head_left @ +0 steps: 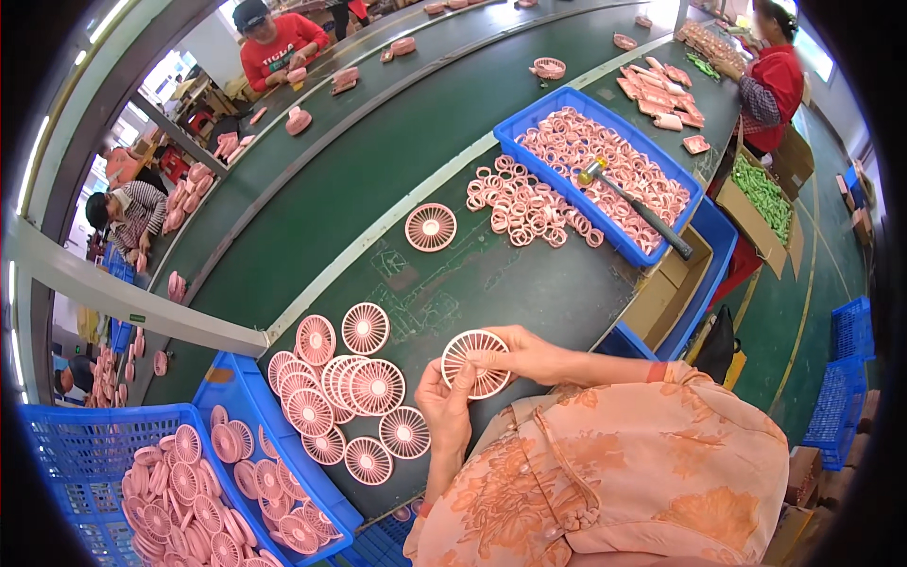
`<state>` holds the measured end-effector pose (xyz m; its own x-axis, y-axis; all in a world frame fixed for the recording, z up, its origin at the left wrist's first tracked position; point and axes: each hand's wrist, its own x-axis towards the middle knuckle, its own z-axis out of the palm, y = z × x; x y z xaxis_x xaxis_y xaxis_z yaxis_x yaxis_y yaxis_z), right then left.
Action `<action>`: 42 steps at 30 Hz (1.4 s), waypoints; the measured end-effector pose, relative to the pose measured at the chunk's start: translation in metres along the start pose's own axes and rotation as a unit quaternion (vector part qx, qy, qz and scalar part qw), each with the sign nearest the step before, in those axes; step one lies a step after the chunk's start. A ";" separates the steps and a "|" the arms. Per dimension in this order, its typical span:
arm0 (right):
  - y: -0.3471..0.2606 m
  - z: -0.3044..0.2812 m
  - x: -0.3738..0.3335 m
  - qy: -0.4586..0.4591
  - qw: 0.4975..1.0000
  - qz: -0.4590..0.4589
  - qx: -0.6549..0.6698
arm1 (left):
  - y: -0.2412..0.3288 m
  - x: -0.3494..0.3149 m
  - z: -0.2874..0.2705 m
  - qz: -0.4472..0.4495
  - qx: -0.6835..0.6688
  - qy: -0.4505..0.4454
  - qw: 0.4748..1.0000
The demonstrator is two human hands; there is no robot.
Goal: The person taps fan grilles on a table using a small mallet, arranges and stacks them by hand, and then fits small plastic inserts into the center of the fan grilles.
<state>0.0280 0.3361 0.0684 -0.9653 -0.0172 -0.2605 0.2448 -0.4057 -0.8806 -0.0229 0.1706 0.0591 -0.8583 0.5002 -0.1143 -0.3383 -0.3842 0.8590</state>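
Both my hands grip one round pink fan grille (461,352) with a pale centre, held over the green bench near my body. My left hand (446,408) is closed on its lower left edge, the thumb on its face. From the right, my right hand (522,356) pinches the rim, with its thumb across the spokes. Several loose grilles (378,386) lie overlapping on the bench to the left of my hands. Farther off, a single grille (431,228) lies alone beside a heap of small pink rings (529,203).
A blue tray (510,132) of pink rings carries a hammer (628,197) across it. At lower left stand a blue bin (213,378) and a blue basket (71,444) of grilles. A conveyor (283,203) runs beyond the bench. Co-workers in red (283,47) (777,90) work nearby.
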 end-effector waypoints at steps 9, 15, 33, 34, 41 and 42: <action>0.002 -0.006 0.005 -0.009 1.000 0.016 0.011 | 0.007 -0.003 0.004 0.026 0.093 -0.023 0.995; 0.000 -0.011 0.004 -0.057 0.997 0.052 0.007 | 0.007 -0.011 0.001 0.023 0.127 -0.024 0.991; -0.208 -0.009 -0.053 0.142 0.695 -0.621 -0.333 | 0.011 -0.005 0.007 0.052 0.154 0.046 0.986; -0.229 -0.002 -0.056 0.121 0.625 -0.711 -0.298 | 0.010 -0.005 0.008 0.056 0.169 0.046 0.983; -0.275 -0.005 -0.073 0.140 0.558 -0.750 -0.326 | 0.003 -0.011 0.011 0.053 0.152 0.032 0.986; -0.275 -0.009 -0.076 0.137 0.556 -0.753 -0.325 | 0.005 -0.010 0.011 0.062 0.153 0.040 0.985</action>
<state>0.0351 0.4568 0.3269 -0.0924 0.0699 0.9933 -0.7548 0.6456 -0.1157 -0.0124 0.1721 0.0702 -0.9178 0.3961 -0.0272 -0.1068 -0.1803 0.9778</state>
